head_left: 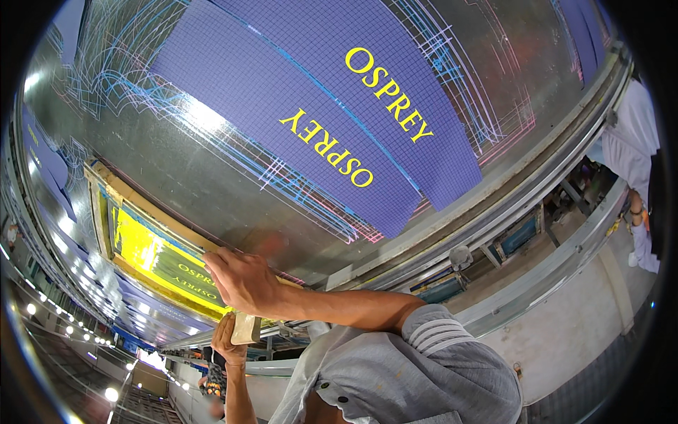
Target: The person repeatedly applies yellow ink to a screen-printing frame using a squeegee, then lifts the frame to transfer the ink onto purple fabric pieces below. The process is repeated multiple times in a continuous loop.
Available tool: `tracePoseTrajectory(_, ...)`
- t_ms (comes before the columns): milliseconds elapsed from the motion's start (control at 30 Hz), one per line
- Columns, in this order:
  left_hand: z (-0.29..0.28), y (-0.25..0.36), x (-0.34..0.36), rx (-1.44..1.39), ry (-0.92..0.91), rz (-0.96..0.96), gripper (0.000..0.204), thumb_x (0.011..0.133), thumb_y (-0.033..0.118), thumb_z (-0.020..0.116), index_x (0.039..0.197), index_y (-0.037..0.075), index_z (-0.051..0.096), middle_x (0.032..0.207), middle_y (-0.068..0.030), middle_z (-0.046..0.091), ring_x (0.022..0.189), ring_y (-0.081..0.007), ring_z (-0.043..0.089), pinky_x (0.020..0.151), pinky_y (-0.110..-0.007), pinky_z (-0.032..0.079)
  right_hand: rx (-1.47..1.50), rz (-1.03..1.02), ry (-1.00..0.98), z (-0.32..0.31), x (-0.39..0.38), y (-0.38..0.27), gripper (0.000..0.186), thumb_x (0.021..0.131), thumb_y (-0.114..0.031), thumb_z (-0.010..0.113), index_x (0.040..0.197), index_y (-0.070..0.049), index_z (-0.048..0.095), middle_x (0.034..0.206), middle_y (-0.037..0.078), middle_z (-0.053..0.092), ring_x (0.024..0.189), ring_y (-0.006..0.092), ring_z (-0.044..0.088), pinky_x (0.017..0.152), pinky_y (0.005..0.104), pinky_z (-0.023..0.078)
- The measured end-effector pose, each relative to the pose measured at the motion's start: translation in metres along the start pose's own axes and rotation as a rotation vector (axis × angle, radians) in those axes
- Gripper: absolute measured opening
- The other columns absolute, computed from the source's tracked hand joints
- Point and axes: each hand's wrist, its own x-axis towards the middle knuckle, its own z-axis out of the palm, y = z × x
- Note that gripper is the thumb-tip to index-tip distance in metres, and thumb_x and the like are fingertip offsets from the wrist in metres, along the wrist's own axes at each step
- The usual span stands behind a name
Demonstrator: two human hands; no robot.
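A screen-printing frame (pixel 131 189) with wooden sides lies on the long metal table at left. Yellow ink (pixel 134 237) covers much of its mesh, and lettering shows through it. At the near end of the frame, my right hand (pixel 244 283) is closed over what looks like the upper part of a squeegee, hiding most of it. Below it, my left hand (pixel 229 340) grips the pale wooden handle of the squeegee (pixel 246 329). Beyond the frame, a purple-blue gridded fabric piece (pixel 282 85) lies flat, with two lines of yellow printed lettering facing opposite ways.
Blue and pink lines mark the metal tabletop (pixel 233 205) around the fabric. More purple pieces (pixel 583 35) lie at far right and along the left. A metal rail (pixel 522 169) edges the table, with shelves beneath. Another person (pixel 632 134) stands at right; someone else is at lower left.
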Motion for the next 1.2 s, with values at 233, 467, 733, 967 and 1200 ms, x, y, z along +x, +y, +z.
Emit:
tracePoseTrajectory(233, 0.002, 0.005, 0.003, 0.022, 0.01, 0.011, 0.039, 0.087, 0.03, 0.073, 0.108, -0.002, 0.072, 0.105, -0.0202, 0.074, 0.097, -0.0396, 0.073, 0.089, -0.045, 0.058, 0.038, 0.012, -0.011, -0.003, -0.002, 0.001, 0.024, 0.089, -0.002, 0.067, 0.11, 0.0, 0.056, 0.089, 0.015, 0.064, 0.076, 0.0334, 0.069, 0.064, 0.0419, 0.058)
tracePoseTrajectory(467, 0.011, 0.005, 0.0, 0.01, 0.05, 0.019, 0.038, 0.087, 0.029, 0.074, 0.107, -0.003, 0.072, 0.102, -0.0202, 0.074, 0.097, -0.0392, 0.073, 0.09, -0.044, 0.058, -0.027, 0.009, -0.017, -0.006, -0.002, 0.001, 0.027, 0.089, -0.002, 0.066, 0.113, 0.0, 0.056, 0.087, 0.015, 0.064, 0.07, 0.0339, 0.069, 0.058, 0.0419, 0.056)
tracePoseTrajectory(733, 0.025, 0.012, 0.007, 0.03, 0.112, 0.03, 0.03, 0.082, 0.014, 0.074, 0.108, -0.002, 0.074, 0.104, -0.0195, 0.075, 0.096, -0.0379, 0.074, 0.087, -0.042, 0.058, -0.134, -0.031, -0.011, -0.008, 0.0, 0.018, 0.02, 0.09, -0.006, 0.063, 0.109, -0.005, 0.056, 0.085, 0.013, 0.064, 0.067, 0.0347, 0.067, 0.056, 0.0434, 0.055)
tracePoseTrajectory(967, 0.058, 0.03, 0.009, 0.065, 0.273, 0.005, 0.034, 0.07, 0.0, 0.07, 0.104, 0.002, 0.076, 0.103, -0.0176, 0.075, 0.097, -0.0356, 0.073, 0.087, -0.041, 0.058, -0.311, -0.029, 0.023, -0.016, 0.006, 0.035, 0.011, 0.093, -0.011, 0.06, 0.103, -0.009, 0.06, 0.091, 0.015, 0.069, 0.075, 0.0414, 0.068, 0.064, 0.0522, 0.054)
tracePoseTrajectory(1200, 0.105, 0.054, -0.001, -0.003, 0.401, -0.037, 0.038, 0.066, -0.001, 0.069, 0.102, 0.006, 0.077, 0.107, -0.0126, 0.075, 0.098, -0.0314, 0.072, 0.086, -0.041, 0.056, -0.587, -0.148, 0.104, -0.047, 0.032, 0.078, 0.018, 0.1, -0.024, 0.052, 0.094, -0.012, 0.063, 0.078, 0.017, 0.069, 0.073, 0.0414, 0.068, 0.064, 0.0552, 0.053)
